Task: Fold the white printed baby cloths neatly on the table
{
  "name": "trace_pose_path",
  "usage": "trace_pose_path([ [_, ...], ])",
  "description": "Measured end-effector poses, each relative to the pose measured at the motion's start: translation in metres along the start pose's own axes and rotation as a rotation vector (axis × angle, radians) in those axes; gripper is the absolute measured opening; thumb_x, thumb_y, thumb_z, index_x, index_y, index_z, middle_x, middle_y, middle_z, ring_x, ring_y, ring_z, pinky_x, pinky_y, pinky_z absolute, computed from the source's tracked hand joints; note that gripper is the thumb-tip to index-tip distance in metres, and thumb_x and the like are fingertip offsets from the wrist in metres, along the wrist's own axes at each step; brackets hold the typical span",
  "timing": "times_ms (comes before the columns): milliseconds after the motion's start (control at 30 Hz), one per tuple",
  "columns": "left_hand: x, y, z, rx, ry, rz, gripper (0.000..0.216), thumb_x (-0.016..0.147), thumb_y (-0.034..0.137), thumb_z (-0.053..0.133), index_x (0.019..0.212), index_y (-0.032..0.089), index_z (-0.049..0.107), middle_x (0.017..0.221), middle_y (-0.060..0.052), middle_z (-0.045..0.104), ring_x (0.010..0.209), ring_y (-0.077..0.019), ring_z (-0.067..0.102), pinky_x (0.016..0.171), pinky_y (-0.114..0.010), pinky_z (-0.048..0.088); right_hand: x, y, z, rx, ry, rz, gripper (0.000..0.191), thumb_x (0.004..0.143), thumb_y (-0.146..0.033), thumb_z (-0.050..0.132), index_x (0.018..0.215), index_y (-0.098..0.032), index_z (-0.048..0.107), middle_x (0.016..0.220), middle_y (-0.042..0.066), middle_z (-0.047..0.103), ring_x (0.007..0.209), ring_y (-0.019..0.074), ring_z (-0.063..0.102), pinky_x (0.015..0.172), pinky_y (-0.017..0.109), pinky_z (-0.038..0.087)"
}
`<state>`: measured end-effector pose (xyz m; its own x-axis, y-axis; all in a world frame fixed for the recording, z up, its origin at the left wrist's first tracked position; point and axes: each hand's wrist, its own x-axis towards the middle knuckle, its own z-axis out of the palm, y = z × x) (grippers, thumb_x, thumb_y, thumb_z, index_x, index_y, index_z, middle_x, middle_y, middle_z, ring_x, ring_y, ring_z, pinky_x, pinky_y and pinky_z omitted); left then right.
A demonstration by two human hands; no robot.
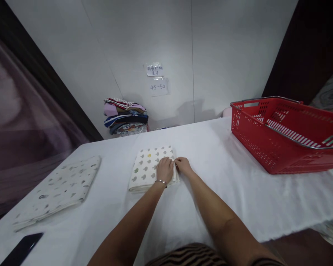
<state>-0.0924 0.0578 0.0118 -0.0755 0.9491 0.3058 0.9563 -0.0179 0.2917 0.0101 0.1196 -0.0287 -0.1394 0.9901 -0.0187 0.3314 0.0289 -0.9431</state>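
One cloth [150, 168] points away lengthwise, left grip [165, 170] flat atop, right grip [183, 165] pinching it.

Two hands, left [165, 170] and right [184, 165], bare; forearms bare as well. Bracelet [161, 182] just behind the left hand, at the wrist: narrow, silvery, a darker spot toward its right end; finer links too small to read. Top [185, 255], well behind both hands, toward the body: dark, near-black, crossed by thin tan-brown stripes, wavy, running roughly sideways. Sleeve edge [266, 262] far up the arm from the right hand: dark, faintly striped, mostly cut off.
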Motion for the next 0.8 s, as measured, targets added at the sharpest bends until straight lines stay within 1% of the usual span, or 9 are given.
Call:
trace_pose_path([
  [67, 0.000, 0.000, 0.001, 0.014, -0.019, -0.043, 0.036, 0.091, 0.033, 0.031, 0.115, 0.021, 0.055, 0.134, -0.006, 0.046, 0.128, -0.0222, 0.033, 0.105, -0.042, 0.027, 0.004, -0.002, 0.001, -0.002, 0.019, -0.001, 0.021, 0.072, -0.020, 0.051, 0.077, -0.016, 0.070, 0.066, 0.002, 0.067, 0.065, 0.0137, 0.060, 0.064, 0.021, 0.044],
  [133, 0.001, 0.001, 0.002, 0.025, -0.080, -0.072, 0.043, 0.091, 0.035, 0.028, 0.126, 0.020, 0.047, 0.142, -0.006, 0.036, 0.134, -0.0235, 0.024, 0.109, -0.047, 0.018, 0.007, -0.004, 0.003, 0.000, 0.026, -0.007, 0.021, 0.071, -0.018, 0.051, 0.077, -0.016, 0.070, 0.068, 0.003, 0.067, 0.067, 0.0143, 0.060, 0.065, 0.022, 0.044],
  [233, 0.003, 0.000, 0.005, 0.013, -0.197, -0.087, 0.049, 0.091, 0.038, 0.023, 0.135, 0.021, 0.037, 0.147, -0.005, 0.028, 0.136, -0.0221, 0.020, 0.110, -0.049, 0.014, 0.008, -0.006, 0.007, 0.009, 0.034, -0.023, 0.021, 0.069, -0.014, 0.050, 0.076, -0.015, 0.070, 0.074, 0.003, 0.069, 0.072, 0.0142, 0.060, 0.067, 0.022, 0.043],
  [300, 0.003, -0.001, 0.007, -0.001, -0.251, -0.092, 0.051, 0.092, 0.041, 0.020, 0.137, 0.021, 0.033, 0.147, -0.004, 0.026, 0.136, -0.0210, 0.020, 0.110, -0.049, 0.014, 0.007, -0.005, 0.008, 0.017, 0.036, -0.027, 0.020, 0.068, -0.014, 0.051, 0.075, -0.015, 0.070, 0.075, 0.003, 0.069, 0.071, 0.0139, 0.060, 0.067, 0.021, 0.043],
  [433, 0.003, -0.004, 0.009, 0.004, -0.296, -0.081, 0.056, 0.090, 0.048, 0.018, 0.138, 0.022, 0.032, 0.148, -0.004, 0.024, 0.136, -0.0215, 0.018, 0.110, -0.050, 0.013, 0.007, -0.002, 0.006, 0.037, 0.021, 0.000, 0.021, 0.070, -0.017, 0.050, 0.076, -0.014, 0.070, 0.062, 0.002, 0.065, 0.055, 0.0120, 0.056, 0.056, 0.020, 0.043],
  [500, 0.002, -0.004, 0.008, 0.019, -0.298, -0.072, 0.057, 0.090, 0.049, 0.018, 0.138, 0.022, 0.031, 0.148, -0.004, 0.022, 0.137, -0.0219, 0.017, 0.110, -0.051, 0.013, 0.012, -0.001, 0.005, 0.038, 0.023, 0.000, 0.021, 0.071, -0.017, 0.049, 0.075, -0.014, 0.070, 0.061, 0.001, 0.065, 0.054, 0.0111, 0.056, 0.054, 0.019, 0.042],
  [633, 0.000, -0.002, 0.006, 0.040, -0.289, -0.051, 0.058, 0.090, 0.050, 0.018, 0.139, 0.021, 0.028, 0.149, -0.006, 0.020, 0.137, -0.0226, 0.015, 0.109, -0.052, 0.012, 0.029, -0.003, 0.007, 0.016, 0.027, -0.003, 0.019, 0.069, -0.014, 0.050, 0.070, -0.015, 0.069, 0.064, 0.001, 0.066, 0.060, 0.0101, 0.058, 0.058, 0.017, 0.042],
  [800, -0.003, -0.002, 0.009, 0.078, -0.296, -0.028, 0.060, 0.089, 0.051, 0.018, 0.140, 0.021, 0.027, 0.148, -0.008, 0.021, 0.137, -0.0241, 0.015, 0.108, -0.052, 0.012, 0.045, -0.004, 0.010, -0.015, -0.014, 0.028, 0.019, 0.070, -0.014, 0.050, 0.069, -0.014, 0.069, 0.053, -0.001, 0.061, 0.048, 0.0084, 0.054, 0.053, 0.017, 0.041],
])
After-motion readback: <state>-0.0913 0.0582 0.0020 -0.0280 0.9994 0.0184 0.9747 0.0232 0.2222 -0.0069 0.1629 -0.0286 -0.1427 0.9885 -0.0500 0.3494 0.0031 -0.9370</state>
